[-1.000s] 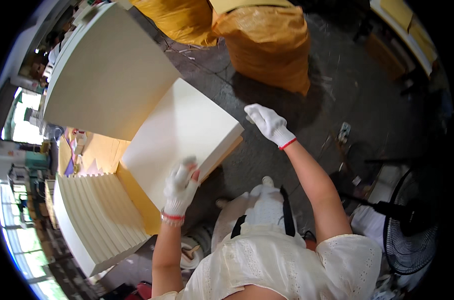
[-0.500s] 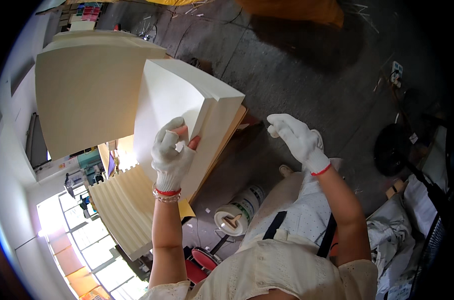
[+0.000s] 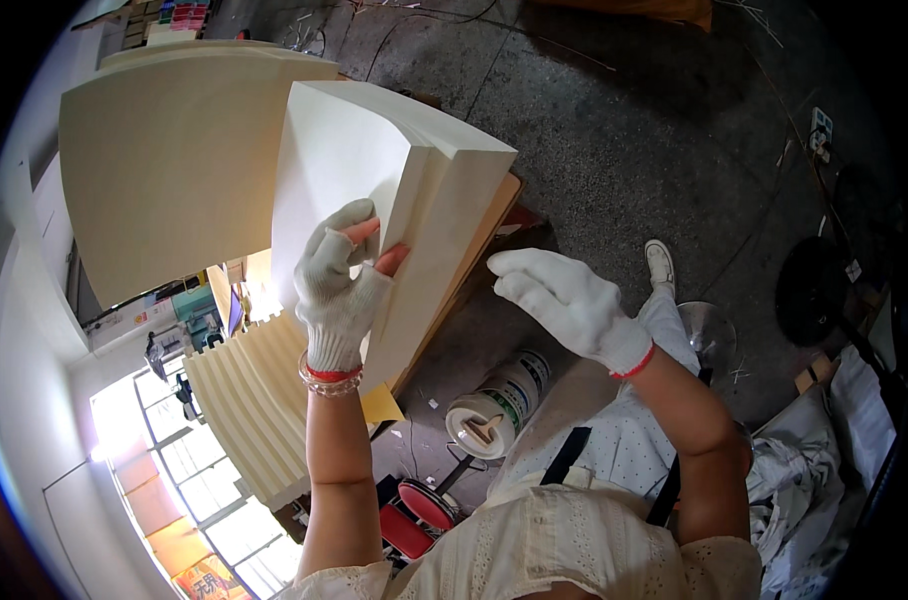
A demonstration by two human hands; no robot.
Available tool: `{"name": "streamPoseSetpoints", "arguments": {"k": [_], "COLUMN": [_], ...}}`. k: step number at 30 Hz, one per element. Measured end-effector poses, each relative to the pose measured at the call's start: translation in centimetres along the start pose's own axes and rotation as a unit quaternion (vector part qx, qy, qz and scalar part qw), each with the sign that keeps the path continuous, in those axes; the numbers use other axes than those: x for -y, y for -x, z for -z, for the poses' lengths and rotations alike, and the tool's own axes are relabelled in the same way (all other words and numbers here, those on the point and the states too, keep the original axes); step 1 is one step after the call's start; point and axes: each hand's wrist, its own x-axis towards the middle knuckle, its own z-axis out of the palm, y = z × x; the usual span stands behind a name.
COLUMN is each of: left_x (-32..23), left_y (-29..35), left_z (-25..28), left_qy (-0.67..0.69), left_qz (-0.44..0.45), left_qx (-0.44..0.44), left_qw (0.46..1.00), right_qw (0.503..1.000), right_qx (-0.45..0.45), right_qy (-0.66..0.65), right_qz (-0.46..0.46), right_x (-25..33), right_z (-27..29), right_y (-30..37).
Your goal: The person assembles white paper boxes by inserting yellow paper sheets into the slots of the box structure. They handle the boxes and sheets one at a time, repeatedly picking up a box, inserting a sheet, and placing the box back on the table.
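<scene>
Thick stack of white paper (image 3: 374,190) stands tilted on a thin brown board (image 3: 494,215), top face turned toward the person, its long axis running from the lower edge near the wrist up and away toward the floor beyond.

Left hand (image 3: 339,285), in a white knit glove with the fingertips cut off, is closed on the near corner of the stack: thumb and bare fingertips pinch the upper sheets where they lift off the block. This hand is the one in contact.

Right hand (image 3: 564,295), gloved the same, hangs open and flat, fingers spread loosely, holding nothing. It sits just to the right of the stack's thick side edge, near but apart; the paper lies to its left and slightly up.

Behind the stack to the left, a larger cream pile of sheets (image 3: 169,170); below it, fanned cream stacks (image 3: 254,400). On the concrete floor (image 3: 654,130): a white plastic jug (image 3: 494,410), lying on its side, near the person's leg, and a white shoe (image 3: 661,265).
</scene>
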Motion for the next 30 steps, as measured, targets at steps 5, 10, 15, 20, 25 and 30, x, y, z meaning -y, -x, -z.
{"name": "streamPoseSetpoints", "arguments": {"k": [5,10,15,20,25,30], "left_x": [0.3,0.5,0.4,0.1,0.4,0.4], "left_y": [0.0,0.1,0.1,0.0,0.1,0.2], "left_z": [0.0,0.1,0.0,0.0,0.0,0.0], "left_qy": [-0.006,0.004,0.007,-0.007,0.003,0.008], "left_qz": [0.005,0.011,0.019,0.029,0.022,0.031], "left_qx": [0.006,0.013,0.013,0.015,0.011,0.011], "left_qw": [1.0,1.0,1.0,0.999,1.0,0.999], "right_qw": [1.0,1.0,1.0,1.0,0.998,0.999], "right_qx": [-0.012,-0.012,-0.011,-0.006,0.009,0.013], "right_qy": [0.004,0.006,0.011,0.024,0.057,0.049], "right_qz": [-0.012,-0.017,-0.017,-0.003,0.027,-0.003], "right_x": [0.1,-0.2,-0.4,-0.8,-1.2,-0.8], "right_z": [-0.5,-0.7,-0.9,-1.1,-0.8,-0.7], "right_y": [-0.2,-0.4,-0.6,-0.4,-0.3,-0.2]}}
